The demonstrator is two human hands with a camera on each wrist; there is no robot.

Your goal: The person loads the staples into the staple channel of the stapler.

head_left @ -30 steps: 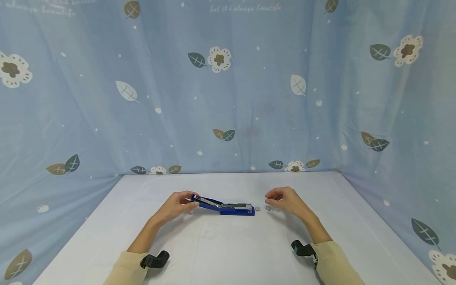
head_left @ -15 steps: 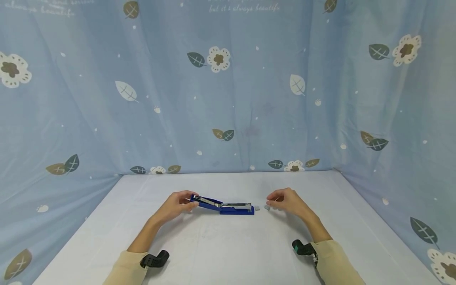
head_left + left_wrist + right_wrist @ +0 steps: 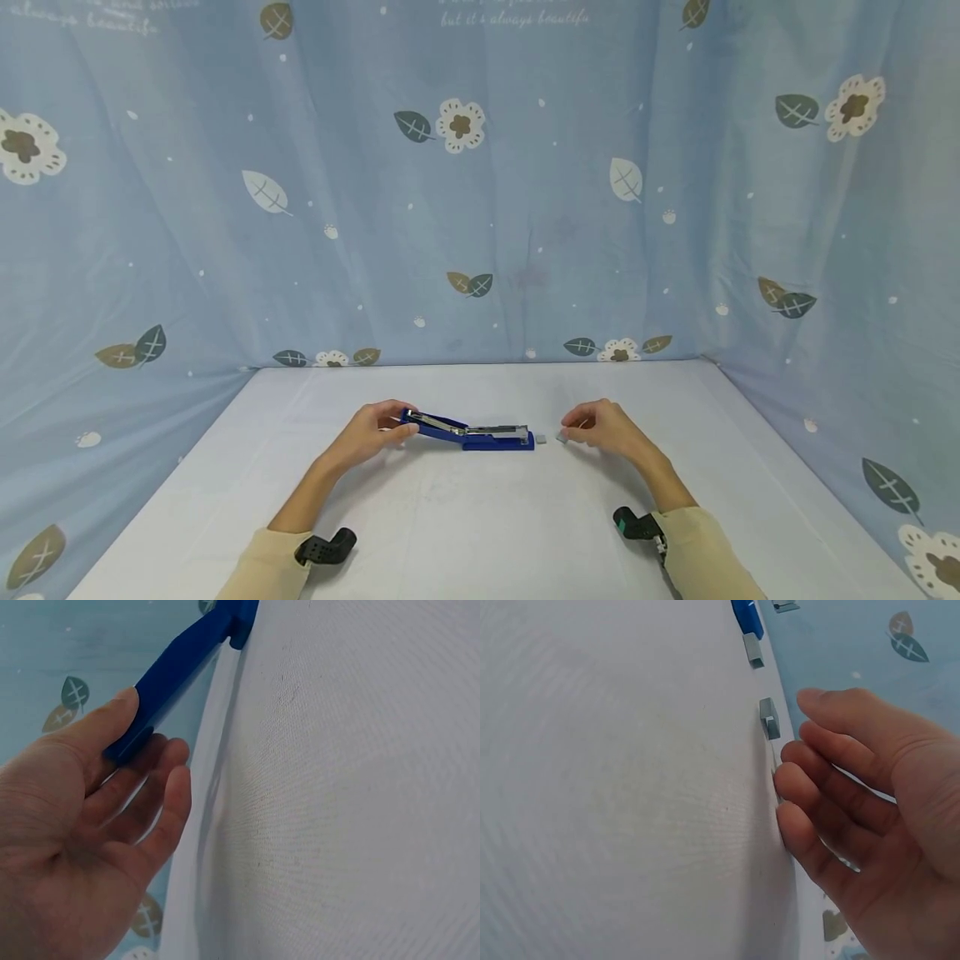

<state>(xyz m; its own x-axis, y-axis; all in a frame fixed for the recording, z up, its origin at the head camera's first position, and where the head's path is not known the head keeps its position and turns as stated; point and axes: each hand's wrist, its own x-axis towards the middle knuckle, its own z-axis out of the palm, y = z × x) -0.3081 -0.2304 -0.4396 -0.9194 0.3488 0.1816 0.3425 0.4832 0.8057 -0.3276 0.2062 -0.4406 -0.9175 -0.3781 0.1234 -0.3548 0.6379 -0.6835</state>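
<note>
A blue stapler (image 3: 498, 445) lies unfolded on the white table, its long metal staple tray (image 3: 495, 432) showing. My left hand (image 3: 369, 435) pinches the raised end of its cover (image 3: 169, 679) between thumb and fingers, so this part slants up to the left. Off the stapler's right end sits a small grey block of staples (image 3: 541, 439). A second staple block (image 3: 769, 718) lies further right. Beside that one is my right hand (image 3: 603, 427), fingers loosely bent; in the right wrist view a gap shows between the thumb and the block.
White cloth covers the table (image 3: 480, 517). A blue patterned curtain (image 3: 525, 208) rises along the back edge and both sides. Each wrist carries a black camera mount, left (image 3: 327, 547) and right (image 3: 637, 525).
My right hand has lowered slightly and shifted a little to the right, its fingertips closer to the second staple block. The left hand and stapler stay as they were.
</note>
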